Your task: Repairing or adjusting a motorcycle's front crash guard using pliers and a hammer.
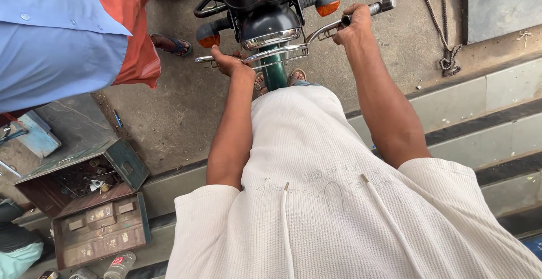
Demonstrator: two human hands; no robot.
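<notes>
A motorcycle front with a black headlamp, orange turn signals and a green fork stands before me at the top of the view. My left hand grips the chrome left handlebar near its lever. My right hand is wrapped round the right handlebar grip, beside the chrome brake lever. My white ribbed top with drawstrings fills the lower middle and hides what lies under it.
Another person in a blue shirt and orange cloth stands at the upper left, sandalled feet on the concrete floor. An open rusty metal toolbox with small parts sits lower left. Stone steps run along the right; a chain hangs upper right.
</notes>
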